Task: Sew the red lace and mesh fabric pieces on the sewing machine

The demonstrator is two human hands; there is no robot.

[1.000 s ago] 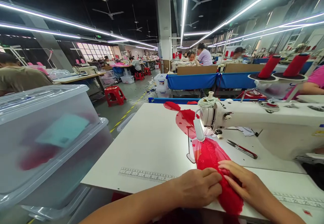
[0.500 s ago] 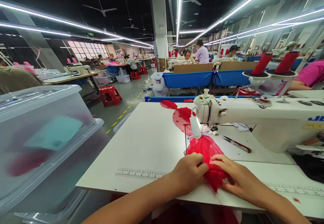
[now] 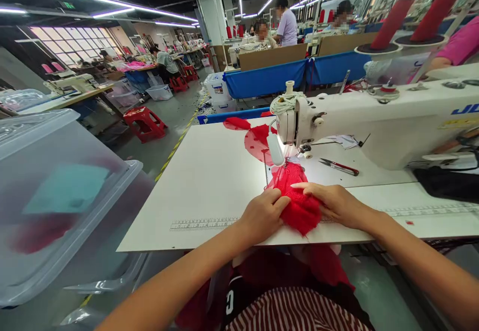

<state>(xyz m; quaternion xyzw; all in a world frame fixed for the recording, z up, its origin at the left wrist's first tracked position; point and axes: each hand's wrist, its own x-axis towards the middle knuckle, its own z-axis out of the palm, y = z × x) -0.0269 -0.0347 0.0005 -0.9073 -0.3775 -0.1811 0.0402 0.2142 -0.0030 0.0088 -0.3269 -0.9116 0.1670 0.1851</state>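
Observation:
A piece of red lace fabric (image 3: pixel 299 206) lies in front of the sewing machine (image 3: pixel 352 116), its far end under the needle area. My left hand (image 3: pixel 267 211) is closed on the fabric's left edge, thumb and fingers pinching it. Over the right side of the same fabric lies my right hand (image 3: pixel 333 203), with its index finger stretched across the top and its other fingers partly hidden. Behind the needle, sheer red pieces (image 3: pixel 258 144) rest on the white table (image 3: pixel 209 171).
Thread snips (image 3: pixel 340 166) lie right of the needle. A printed ruler (image 3: pixel 204 223) runs along the table's front. Clear plastic bins (image 3: pixel 67 191) stand at the left, with a red stool (image 3: pixel 145 124) beyond. Two red thread cones (image 3: pixel 392 24) rise behind the machine. Co-workers sit farther back.
The view has tilted down and shifted. My right hand has moved forward onto the fabric, its index finger now extended. The fabric lies flatter and more bunched near the needle.

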